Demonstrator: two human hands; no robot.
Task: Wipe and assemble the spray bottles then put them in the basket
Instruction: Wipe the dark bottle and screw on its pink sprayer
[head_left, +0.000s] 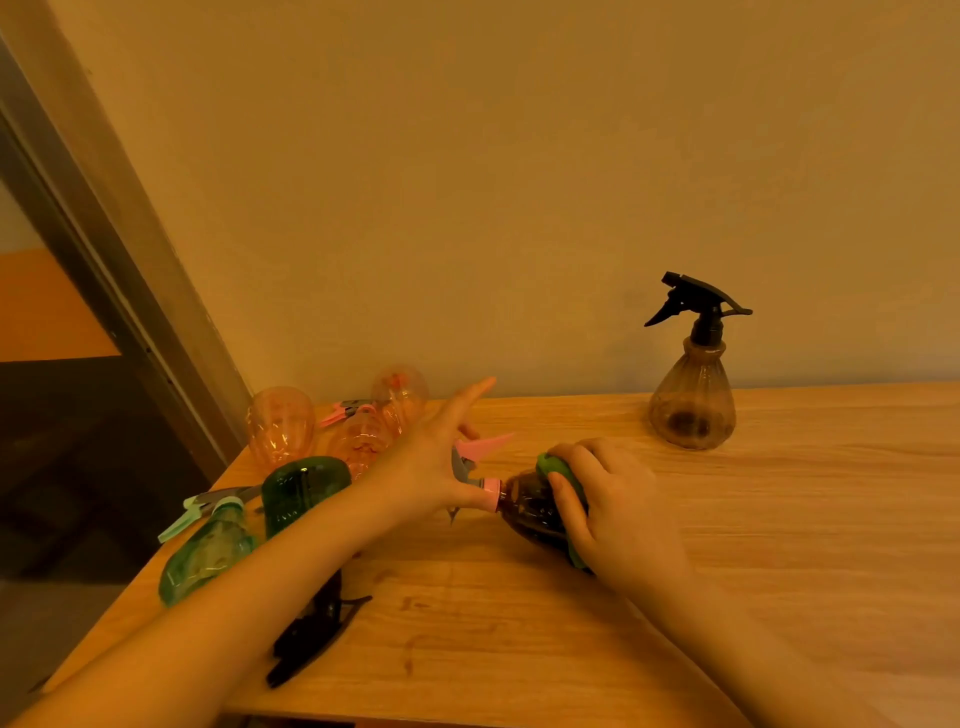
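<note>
A dark brown spray bottle (527, 506) with a pink spray head (480, 451) lies on its side on the wooden table (727, 545). My left hand (434, 457) holds it at the pink collar with the thumb under the neck, the index finger stretched out straight. My right hand (608, 506) presses a green cloth (558, 467) against the bottle's body, fingers curled over it. An assembled brown bottle with a black trigger head (693, 387) stands upright at the back right.
At the left end lie two green bottles (301, 491), several pink bottles (280, 423), loose pink and mint spray heads (208, 506) and a black trigger head (311, 639). The table's left edge drops off beside a door frame. A wall stands behind.
</note>
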